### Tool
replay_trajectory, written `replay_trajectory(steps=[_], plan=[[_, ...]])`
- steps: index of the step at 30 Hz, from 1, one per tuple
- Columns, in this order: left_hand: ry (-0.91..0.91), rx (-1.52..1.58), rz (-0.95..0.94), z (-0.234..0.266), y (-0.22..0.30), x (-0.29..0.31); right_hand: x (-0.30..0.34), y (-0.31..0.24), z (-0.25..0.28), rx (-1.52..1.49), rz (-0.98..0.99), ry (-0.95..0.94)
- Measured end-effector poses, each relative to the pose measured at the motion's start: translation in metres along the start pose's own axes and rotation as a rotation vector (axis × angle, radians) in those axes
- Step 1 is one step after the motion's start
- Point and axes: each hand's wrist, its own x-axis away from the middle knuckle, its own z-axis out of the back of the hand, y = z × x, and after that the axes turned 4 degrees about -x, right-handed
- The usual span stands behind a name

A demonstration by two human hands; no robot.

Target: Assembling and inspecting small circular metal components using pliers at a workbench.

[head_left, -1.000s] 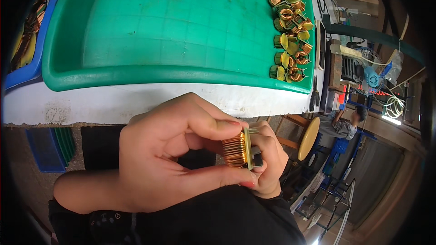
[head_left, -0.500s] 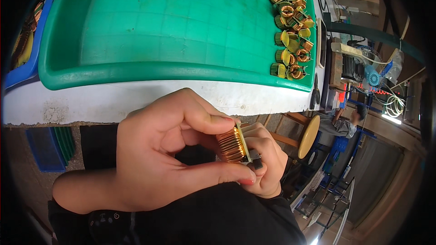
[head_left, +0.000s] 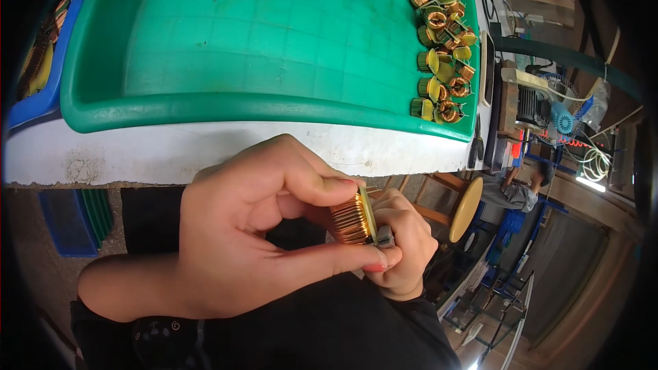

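Note:
My left hand pinches a copper-wound coil between thumb and fingers, in front of my body below the table edge. A flat yellow-green base plate covers the coil's right side. My right hand is closed just beyond that plate. A small grey metal piece sticks out of its fingers at the plate's lower end, close to my left thumb tip. The rest of this piece is hidden in the fist, so its kind does not show.
On the white table lies a large green tray with several similar copper coils along its right end. A blue bin with more coils stands at the left. A round wooden stool and another person are off to the right.
The grey metal piece has shifted slightly upward and shows more of its light side. Both hands and the coil have moved a little to the right in view.

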Motion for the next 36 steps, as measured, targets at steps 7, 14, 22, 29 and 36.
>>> replay_trajectory(steps=[7,14,22,29,36], plan=[[0.002,-0.037,-0.032,-0.001,0.001,-0.001,-0.005,-0.001,-0.002,-0.033,0.016,0.029],[-0.030,-0.056,-0.019,0.000,0.003,-0.002,-0.006,-0.001,-0.002,-0.065,0.018,0.069],[-0.008,-0.069,-0.005,0.002,-0.001,-0.001,-0.005,0.001,-0.001,-0.013,0.001,0.038],[0.022,0.054,0.063,-0.001,0.006,-0.002,-0.016,0.011,0.014,-0.384,0.048,0.413],[-0.102,0.282,0.510,-0.008,0.027,-0.007,-0.092,0.035,0.066,0.464,-0.197,0.466]])
